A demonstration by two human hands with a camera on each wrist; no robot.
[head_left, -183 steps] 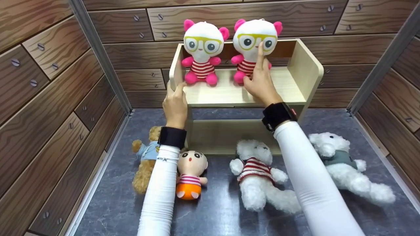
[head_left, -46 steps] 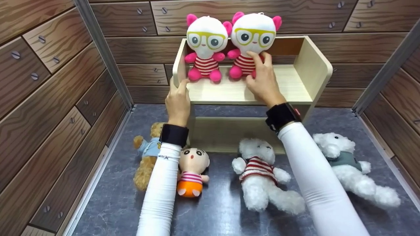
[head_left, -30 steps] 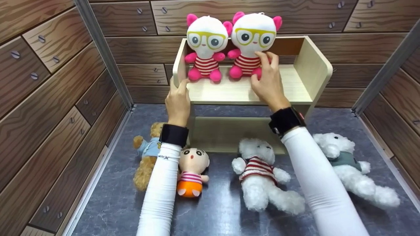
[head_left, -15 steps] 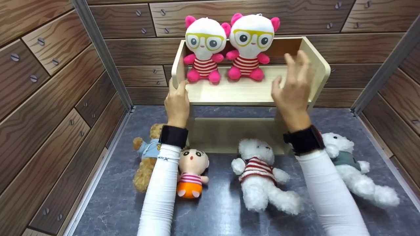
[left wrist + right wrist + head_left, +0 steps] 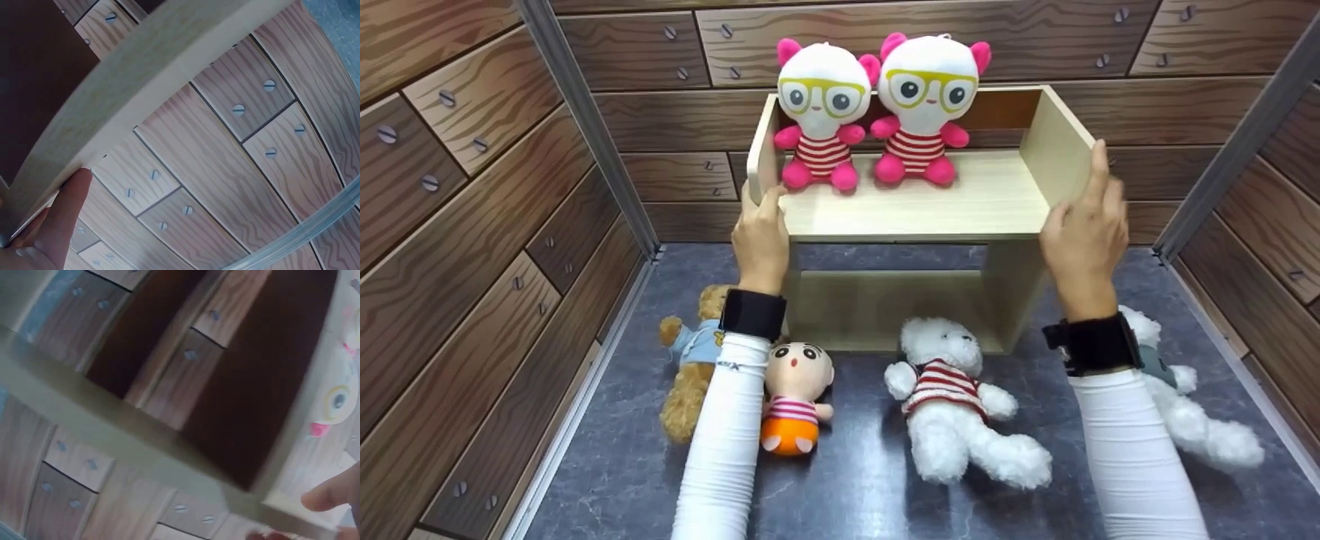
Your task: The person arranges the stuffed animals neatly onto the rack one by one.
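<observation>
A pale two-tier wooden shelf (image 5: pixel 915 217) stands against the back wall. My left hand (image 5: pixel 761 244) grips the front edge of its left side panel; a finger lies along the panel (image 5: pixel 163 73) in the left wrist view. At the right side panel (image 5: pixel 1057 150), my right hand (image 5: pixel 1084 244) holds the edge, thumb inside and fingers outside, somewhat blurred. Two plush pandas with pink ears and yellow glasses, a left panda (image 5: pixel 821 112) and a right panda (image 5: pixel 926 105), sit side by side on the upper board, apart from both hands.
On the dark floor (image 5: pixel 855 495) lie a brown bear in blue (image 5: pixel 694 375), a doll with orange shorts (image 5: pixel 795 405), a white plush dog in stripes (image 5: pixel 949 397) and another white plush toy (image 5: pixel 1207 427), partly behind my right forearm. Wood-patterned walls (image 5: pixel 457 300) enclose the space.
My right hand has let go of the right panda and moved right to the shelf's right panel. That panda now sits closer to the left one. The left hand keeps its grip.
</observation>
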